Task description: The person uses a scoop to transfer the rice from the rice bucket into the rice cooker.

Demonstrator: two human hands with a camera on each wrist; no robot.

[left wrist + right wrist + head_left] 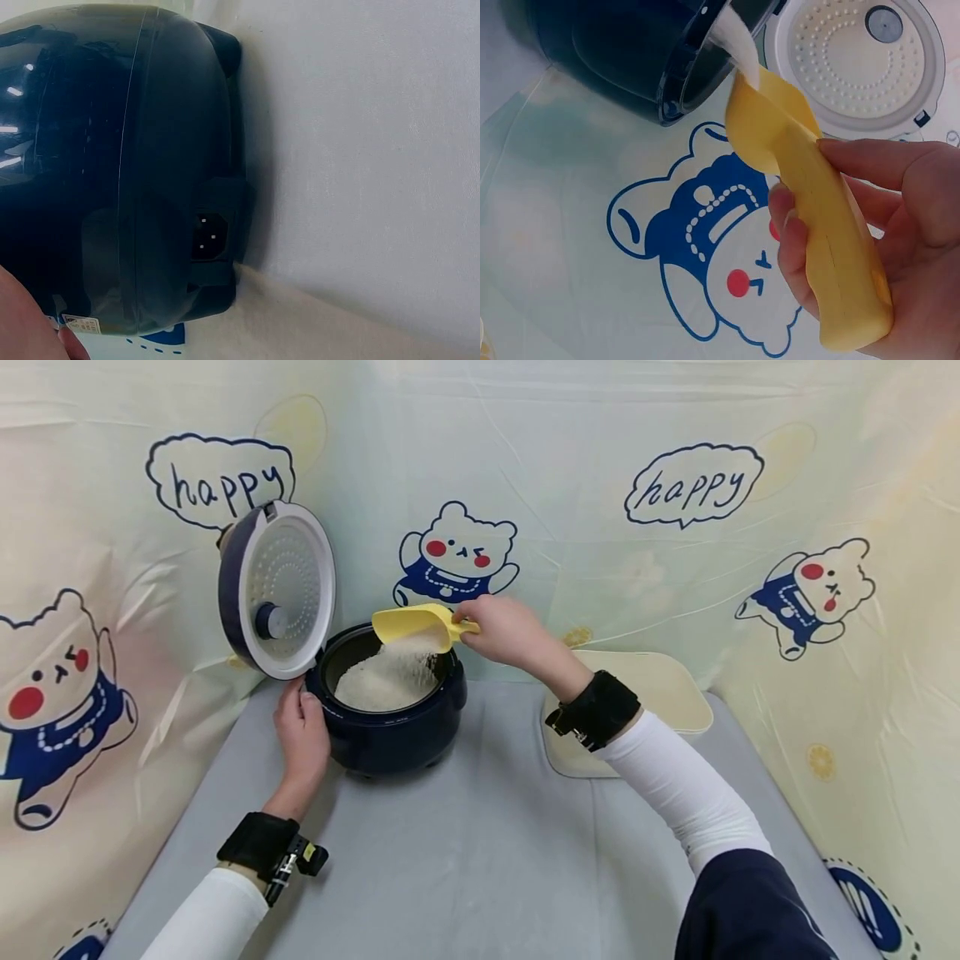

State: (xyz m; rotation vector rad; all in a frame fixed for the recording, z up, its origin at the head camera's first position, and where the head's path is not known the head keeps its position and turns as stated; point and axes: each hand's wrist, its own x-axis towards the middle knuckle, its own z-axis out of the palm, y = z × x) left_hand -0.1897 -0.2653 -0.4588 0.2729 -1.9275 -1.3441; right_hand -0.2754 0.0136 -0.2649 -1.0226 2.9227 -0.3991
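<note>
A dark blue rice cooker (393, 743) stands on the table with its lid (296, 572) raised on the left. White rice (375, 685) is heaped inside the pot. My right hand (504, 631) grips the handle of a yellow scoop (405, 622), tilted over the pot. In the right wrist view, rice streams from the lip of the scoop (832, 225) into the cooker. My left hand (303, 735) rests against the cooker's left side, below the lid, with its fingers partly hidden. A power socket (211, 236) shows low on the cooker in the left wrist view.
Behind the cooker on the right lies a cream rounded mat or board (577, 756), partly covered by my right forearm. Grey cloth covers the table (480, 860). A printed curtain (585, 560) with bears closes off the back and sides.
</note>
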